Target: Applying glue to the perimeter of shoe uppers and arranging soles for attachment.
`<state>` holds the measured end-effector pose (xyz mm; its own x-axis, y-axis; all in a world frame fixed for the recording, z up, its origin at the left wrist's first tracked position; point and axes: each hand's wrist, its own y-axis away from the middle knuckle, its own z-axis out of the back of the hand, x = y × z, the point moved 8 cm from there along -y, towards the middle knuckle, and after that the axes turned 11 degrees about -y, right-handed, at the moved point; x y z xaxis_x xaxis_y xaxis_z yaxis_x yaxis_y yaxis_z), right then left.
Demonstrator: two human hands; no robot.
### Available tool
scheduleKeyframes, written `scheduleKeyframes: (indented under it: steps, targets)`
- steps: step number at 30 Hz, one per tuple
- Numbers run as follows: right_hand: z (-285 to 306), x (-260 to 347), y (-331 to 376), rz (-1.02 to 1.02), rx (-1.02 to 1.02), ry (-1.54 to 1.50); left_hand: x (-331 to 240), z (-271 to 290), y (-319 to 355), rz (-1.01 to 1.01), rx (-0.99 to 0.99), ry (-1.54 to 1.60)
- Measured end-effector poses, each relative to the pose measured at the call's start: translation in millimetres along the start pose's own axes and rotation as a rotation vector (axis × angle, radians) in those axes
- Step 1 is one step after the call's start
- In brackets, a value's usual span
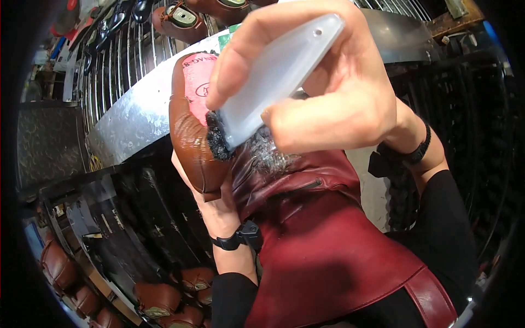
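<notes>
My right hand point(339, 104) is raised close to the view, its thumb and fingers closed around a brush. That brush has a flat, translucent white handle point(279, 71) with a small hole at one end and short black bristles point(217, 139). The bristles meet the side of a brown leather shoe point(192, 139), whose pink sole side point(198, 76) faces up. From below and behind, my left hand point(183, 168) holds the shoe; its fingers are mostly hidden. Beneath the brush, my dark red apron point(322, 235) carries a shiny smear beside a zip.
A shiny metal sheet point(128, 123) borders a rack of metal rods point(104, 82). More brown shoes point(179, 21) sit on the rack at the top. Several others point(158, 298) stand at the lower left. A dark panelled structure point(131, 208) lies left of my arm.
</notes>
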<state>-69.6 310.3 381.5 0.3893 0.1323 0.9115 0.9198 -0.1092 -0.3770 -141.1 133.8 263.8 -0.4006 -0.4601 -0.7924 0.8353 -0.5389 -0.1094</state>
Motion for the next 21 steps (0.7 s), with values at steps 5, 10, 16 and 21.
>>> scheduleKeyframes:
  steps: [5, 10, 16, 21]
  targets:
    - [-1.8, 0.2, -15.6, -0.049, -0.011, 0.08, 30.6, -11.7, 21.5, 0.392, -0.07, 0.683]
    - [29.0, 9.8, -27.0, -0.124, -0.097, 0.248, 76.7, -73.0, 1.3, 0.403, 0.389, 1.52]
    - [72.4, -76.0, -51.5, 0.057, -0.253, -0.131, 89.2, -42.0, 22.4, 0.588, 0.122, 1.64]
    - [42.5, -164.5, 54.5, -0.247, -0.776, -0.807, 58.7, 13.7, -12.5, 0.309, -0.265, 0.993]
